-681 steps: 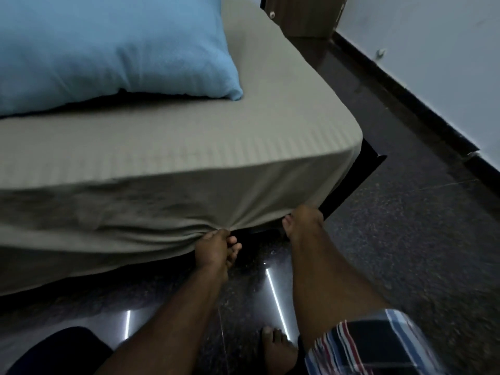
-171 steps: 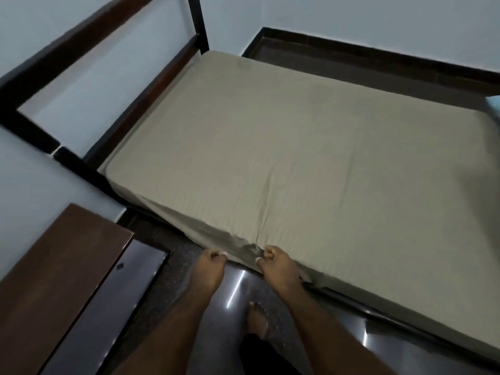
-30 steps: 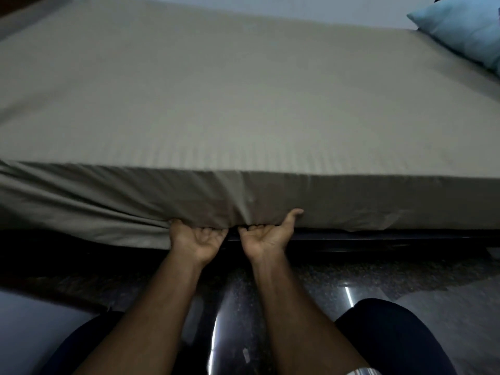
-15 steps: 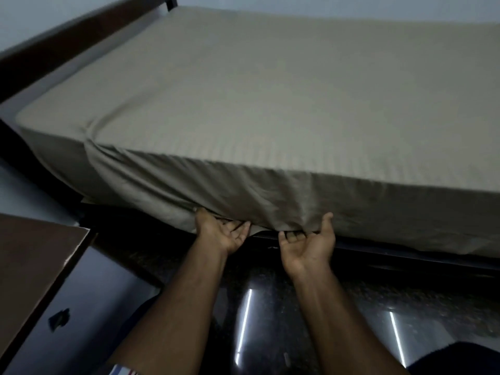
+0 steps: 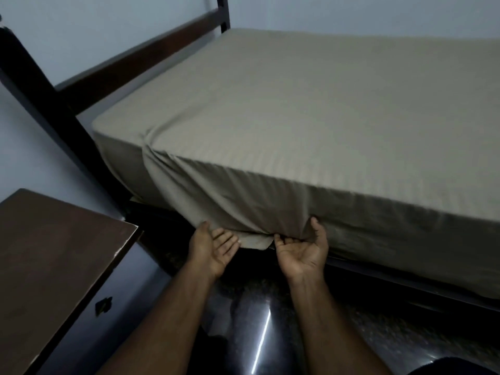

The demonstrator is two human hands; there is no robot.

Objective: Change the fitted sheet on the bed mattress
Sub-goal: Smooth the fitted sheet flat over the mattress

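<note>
The mattress [image 5: 311,104] lies on the dark bed frame [image 5: 135,52], covered by the tan fitted sheet [image 5: 243,209], whose loose hem hangs near the corner, probably for tucking; the left hand [image 5: 213,249] spreads its fingers palm-up beneath it, the right hand [image 5: 303,250] pinches it; no writing shows

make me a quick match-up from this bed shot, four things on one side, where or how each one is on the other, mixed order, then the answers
Things:
1. fitted sheet
2. left hand
3. right hand
4. wooden cabinet

Places or states:
A. palm up, thumb against the sheet's hanging edge, right of the loose flap
B. dark brown top, at lower left beside the bed
C. beige, striped, stretched over the mattress top, bunched at the near corner
D. palm up, fingers straight, under the sheet's edge, left of the loose flap

Pairs: 1-C, 2-D, 3-A, 4-B
</note>
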